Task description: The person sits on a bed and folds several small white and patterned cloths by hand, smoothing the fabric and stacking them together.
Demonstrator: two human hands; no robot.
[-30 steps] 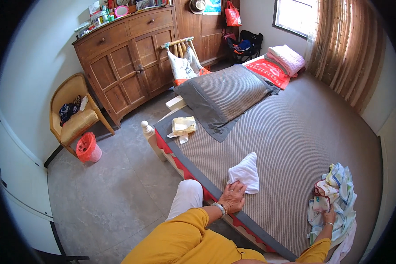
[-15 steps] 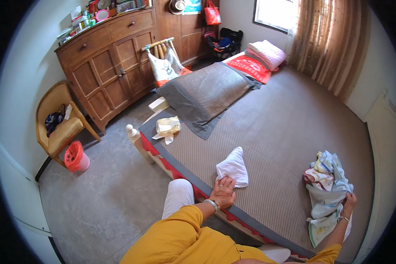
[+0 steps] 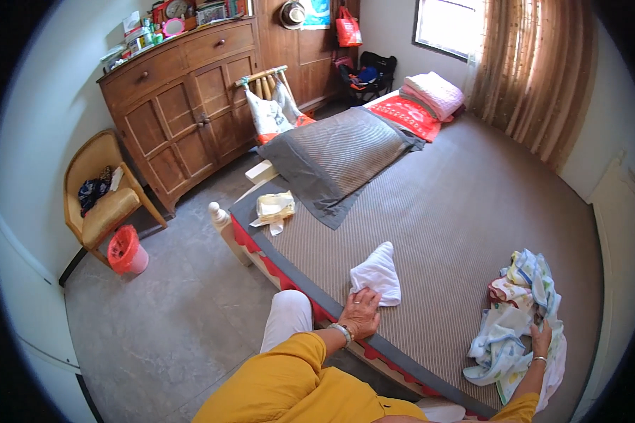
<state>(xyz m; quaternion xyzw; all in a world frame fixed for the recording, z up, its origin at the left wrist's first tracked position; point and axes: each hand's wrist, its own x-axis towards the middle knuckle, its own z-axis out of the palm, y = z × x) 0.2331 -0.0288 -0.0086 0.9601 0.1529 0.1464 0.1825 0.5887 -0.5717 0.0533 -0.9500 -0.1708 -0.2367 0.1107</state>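
Observation:
A small white folded cloth (image 3: 378, 273) lies near the bed's front edge, its far corner pointed. My left hand (image 3: 360, 314) rests flat on its near edge, fingers spread, partly on the bed's grey border. To the right is a loose heap of pale cloths (image 3: 502, 326), white, light blue and patterned, some with coloured borders. My right hand (image 3: 541, 338) reaches into the heap's right side. Its fingertips touch the fabric and look apart; folds partly hide them, and nothing plainly shows in their grip.
The bed has a striped brown mat (image 3: 444, 204). On it are a tissue pack (image 3: 275, 205) by the corner post (image 3: 219, 213), a folded grey-edged mat (image 3: 353, 148) and pink bedding (image 3: 435, 95). Left are a wooden cabinet (image 3: 180, 134), an armchair (image 3: 106, 194) and a red-lined bin (image 3: 128, 252).
My right hand has shifted left and slightly down within the heap. The light-blue and white cloths have spread out leftward. My left hand stays on the white folded cloth.

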